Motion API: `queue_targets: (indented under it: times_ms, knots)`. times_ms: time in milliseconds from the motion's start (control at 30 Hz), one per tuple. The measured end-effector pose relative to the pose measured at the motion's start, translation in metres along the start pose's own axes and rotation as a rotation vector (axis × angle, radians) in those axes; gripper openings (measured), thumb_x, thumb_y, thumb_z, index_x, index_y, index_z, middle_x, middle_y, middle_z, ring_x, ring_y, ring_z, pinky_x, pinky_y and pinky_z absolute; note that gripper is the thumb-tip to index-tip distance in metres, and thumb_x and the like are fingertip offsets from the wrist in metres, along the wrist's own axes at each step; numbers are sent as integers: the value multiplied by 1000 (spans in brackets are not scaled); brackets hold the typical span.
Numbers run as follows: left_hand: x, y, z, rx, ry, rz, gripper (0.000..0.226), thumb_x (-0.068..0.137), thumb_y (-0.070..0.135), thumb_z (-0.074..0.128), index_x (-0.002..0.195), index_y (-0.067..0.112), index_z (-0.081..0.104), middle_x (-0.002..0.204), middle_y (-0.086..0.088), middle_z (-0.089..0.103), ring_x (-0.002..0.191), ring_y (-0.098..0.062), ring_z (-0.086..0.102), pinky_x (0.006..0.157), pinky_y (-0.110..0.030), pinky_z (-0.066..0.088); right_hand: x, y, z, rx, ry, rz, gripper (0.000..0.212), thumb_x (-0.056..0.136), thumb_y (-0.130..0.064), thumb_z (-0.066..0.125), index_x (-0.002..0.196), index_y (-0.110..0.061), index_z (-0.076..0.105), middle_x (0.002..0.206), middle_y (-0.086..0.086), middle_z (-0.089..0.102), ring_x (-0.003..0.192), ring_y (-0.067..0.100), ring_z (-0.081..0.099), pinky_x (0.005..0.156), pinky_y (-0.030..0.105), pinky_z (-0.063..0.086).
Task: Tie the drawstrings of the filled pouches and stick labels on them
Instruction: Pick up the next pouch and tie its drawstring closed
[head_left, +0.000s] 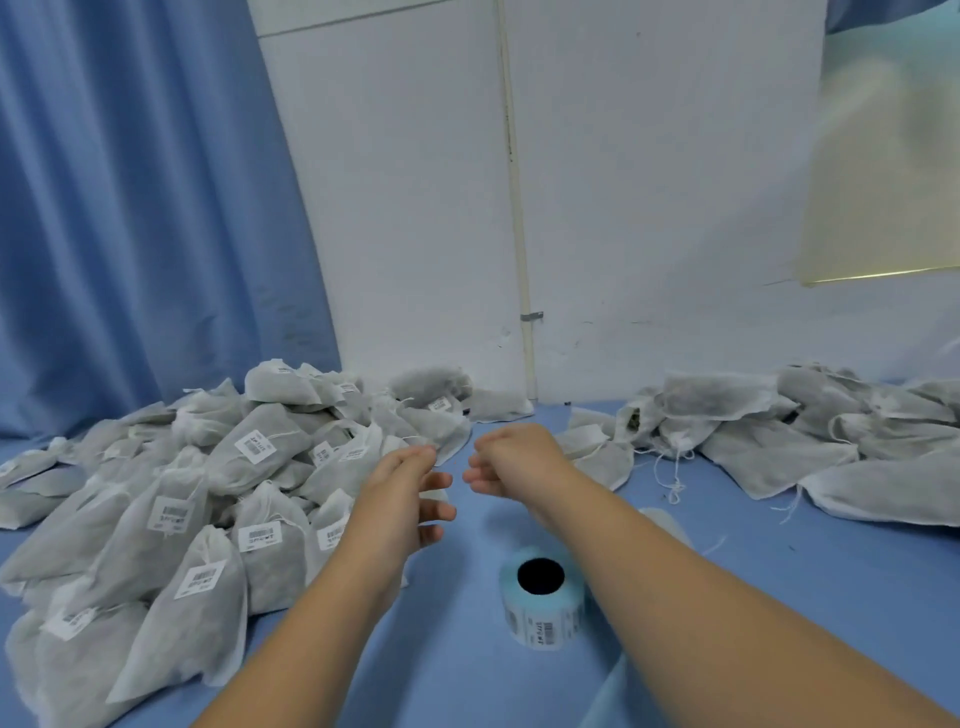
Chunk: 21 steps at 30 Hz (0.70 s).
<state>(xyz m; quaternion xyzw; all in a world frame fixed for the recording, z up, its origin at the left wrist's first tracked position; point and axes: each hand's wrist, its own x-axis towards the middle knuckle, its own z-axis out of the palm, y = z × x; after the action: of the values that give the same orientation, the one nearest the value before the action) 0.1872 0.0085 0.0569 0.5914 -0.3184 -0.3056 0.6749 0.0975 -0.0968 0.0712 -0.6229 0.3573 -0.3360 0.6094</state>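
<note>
Broadly, the blue counter (447, 675) carries everything. On its left sprawls the labelled heap (171, 525), pouches cinched at the neck and each wearing a barcode sticker. On the right, against the white wall, lies the untied heap (779, 447), which is the work left to do.

These pouches look like thin non-woven cloth, soft and slumping, probably light. They are likely to sag if lifted by a corner, so the gathered neck or the cord itself seems the best place to take hold. One gapes open and shows dark filling, which may spill if tipped.

The label roll (543, 605) stands on end near the person, between the two forearms, and a reach low across it could knock it over.

The left hand (405, 499) hovers beside the labelled heap, fingers loosely spread and empty. The right hand (514, 462) hangs close by with fingers loosely curled, apparently holding nothing.

Thin white drawstrings (675, 480) trail loose from the nearest untied pouches and are easy to tangle.
</note>
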Motion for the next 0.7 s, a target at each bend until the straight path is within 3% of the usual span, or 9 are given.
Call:
queue_targets:
  times_ms: [133, 300, 400, 500, 700]
  knots:
    - [-10, -6, 40, -4, -61, 1, 9, 98, 23, 55, 101, 16, 61, 86, -5, 64, 51, -16, 55, 51, -28, 41, -31, 18, -49, 88, 75, 24, 13, 92, 3, 49, 85, 0, 60, 80, 17, 64, 63, 21, 66, 58, 25, 58]
    - [-33, -14, 110, -51, -157, -1, 13, 98, 21, 54, 105, 15, 64, 85, -4, 64, 50, -14, 56, 52, -28, 42, -74, 30, -114, 115, 133, -17, 16, 93, 2, 46, 87, -2, 60, 84, 19, 67, 62, 21, 68, 58, 25, 59]
    - [-53, -26, 162, -81, -242, -6, 13, 98, 17, 51, 104, 16, 63, 86, -5, 62, 46, -11, 57, 45, -24, 43, -102, 45, -155, 147, 172, -12, 16, 92, 2, 46, 87, -3, 61, 89, 22, 70, 63, 22, 68, 59, 26, 59]
    - [-73, -45, 210, -102, -307, -20, 14, 98, 12, 49, 104, 15, 61, 87, -7, 59, 41, -11, 53, 40, -21, 40, -127, 63, -195, 110, 226, 4, 20, 91, 5, 44, 90, -4, 62, 78, 15, 71, 60, 18, 68, 56, 24, 57]
    - [-97, -78, 271, -59, -324, -14, 19, 95, 7, 48, 101, 18, 62, 82, -2, 60, 43, -8, 53, 44, -20, 41, -163, 100, -248, 194, 373, 8, 27, 88, 10, 38, 92, 2, 63, 84, 20, 72, 60, 22, 67, 56, 29, 57]
